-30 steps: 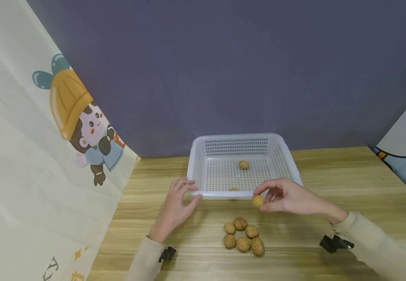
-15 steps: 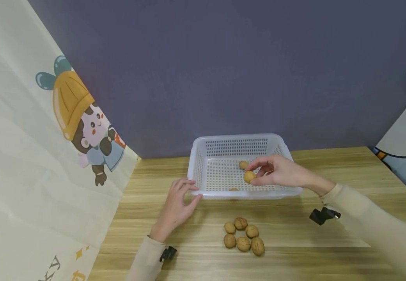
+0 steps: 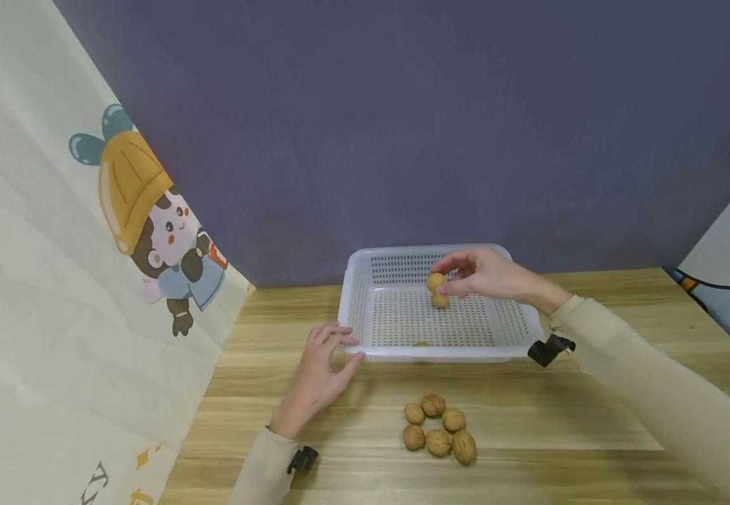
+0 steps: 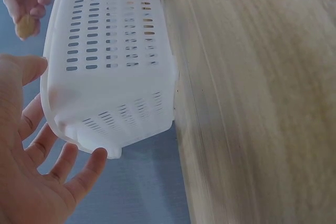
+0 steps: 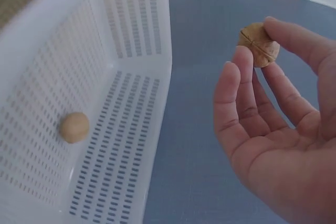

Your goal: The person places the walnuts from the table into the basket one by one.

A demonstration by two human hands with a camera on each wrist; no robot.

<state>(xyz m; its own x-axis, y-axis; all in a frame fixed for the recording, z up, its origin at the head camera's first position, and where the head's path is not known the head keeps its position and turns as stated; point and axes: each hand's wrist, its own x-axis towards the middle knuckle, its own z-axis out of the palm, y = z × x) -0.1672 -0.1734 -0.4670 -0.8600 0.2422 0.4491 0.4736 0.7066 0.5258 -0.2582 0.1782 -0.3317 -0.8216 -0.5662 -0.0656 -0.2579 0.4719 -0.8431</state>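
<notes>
Between thumb and fingers, my right hand [image 3: 491, 273] pinches a walnut [image 5: 256, 43] over the white plastic basket [image 3: 430, 354]. A seam shows across the shell in the right wrist view. One walnut [image 3: 440, 301] lies on the basket floor, overlapped by the held one in the head view. Another walnut [image 3: 421, 344] is mostly hidden behind the front wall. My left hand [image 3: 314, 379] rests at the basket's front left corner. In the left wrist view its thumb [image 4: 34, 68] lies at the rim and its loosely spread fingers reach around the corner.
Several loose walnuts [image 3: 438, 442] lie in a small cluster on the wooden table [image 3: 560, 414] in front of the basket. Behind the basket rises a dark blue-grey wall [image 3: 352, 140]. A pale sheet with a cartoon figure [image 3: 178, 231] borders the left side.
My right hand has carried the walnut from in front of the basket's near rim inward, up and leftward, over the basket. The left hand has stayed at the corner.
</notes>
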